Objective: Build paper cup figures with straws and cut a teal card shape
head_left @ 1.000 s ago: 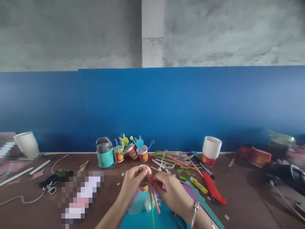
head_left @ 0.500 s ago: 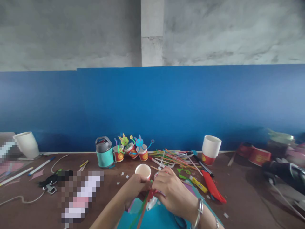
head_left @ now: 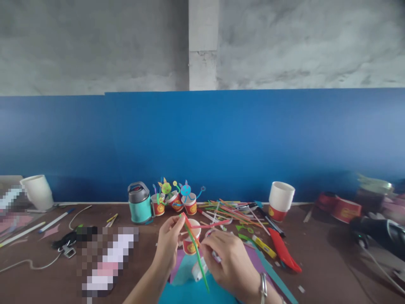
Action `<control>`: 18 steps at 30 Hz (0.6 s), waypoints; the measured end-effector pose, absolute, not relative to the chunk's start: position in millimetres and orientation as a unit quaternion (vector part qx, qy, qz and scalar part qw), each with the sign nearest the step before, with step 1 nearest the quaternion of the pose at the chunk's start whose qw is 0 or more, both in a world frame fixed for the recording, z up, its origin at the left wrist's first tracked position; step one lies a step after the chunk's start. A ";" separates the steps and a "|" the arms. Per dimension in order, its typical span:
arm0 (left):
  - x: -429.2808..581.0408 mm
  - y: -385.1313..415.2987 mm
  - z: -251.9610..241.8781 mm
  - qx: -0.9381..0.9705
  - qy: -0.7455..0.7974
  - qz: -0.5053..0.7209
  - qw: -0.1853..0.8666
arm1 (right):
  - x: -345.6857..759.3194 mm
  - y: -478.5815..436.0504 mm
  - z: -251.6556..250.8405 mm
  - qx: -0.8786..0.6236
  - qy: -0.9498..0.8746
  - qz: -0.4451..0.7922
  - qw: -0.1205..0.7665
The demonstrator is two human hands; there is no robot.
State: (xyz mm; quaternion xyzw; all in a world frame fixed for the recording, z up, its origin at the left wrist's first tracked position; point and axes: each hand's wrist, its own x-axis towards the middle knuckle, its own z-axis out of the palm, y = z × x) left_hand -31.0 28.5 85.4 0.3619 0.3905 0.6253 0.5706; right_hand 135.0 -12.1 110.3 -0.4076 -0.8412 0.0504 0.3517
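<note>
My left hand (head_left: 169,238) is closed, its thumb and fingers pinching the upper ends of a green straw (head_left: 196,249) and an orange-red straw (head_left: 190,226). The green one hangs down across the front. A red length (head_left: 210,225) sticks out to the right from near the pinch. Just to the right, my right hand (head_left: 226,255) has curled fingers gripping the orange straw's lower part. Behind the straws stands a red and white paper cup (head_left: 189,247), partly covered by the left fingers. A small white object (head_left: 198,270) lies below, on coloured paper (head_left: 186,291).
Several paper cups with paper animal figures (head_left: 185,191) stand at the back beside a turquoise flask (head_left: 140,207). Right of them lie a pile of coloured straws (head_left: 228,209), a yellow glue stick (head_left: 264,247), a red cutter-like object (head_left: 283,251) and stacked cups (head_left: 281,200).
Both hands have shifted apart, the left one rising with the straw ends. The straws now slant down between the hands, and the paper cup's front shows more fully.
</note>
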 end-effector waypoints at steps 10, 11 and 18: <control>-22.5 21.7 83.7 0.456 0.401 0.527 0.595 | 117.3 15.8 80.2 -0.391 -0.523 0.572 0.497; -22.4 21.7 83.6 0.475 0.406 0.518 0.584 | 117.9 15.6 80.7 -0.393 -0.499 0.591 0.497; -24.7 20.8 84.4 0.566 0.385 0.551 0.477 | 123.1 17.6 85.7 -0.362 -0.291 0.688 0.557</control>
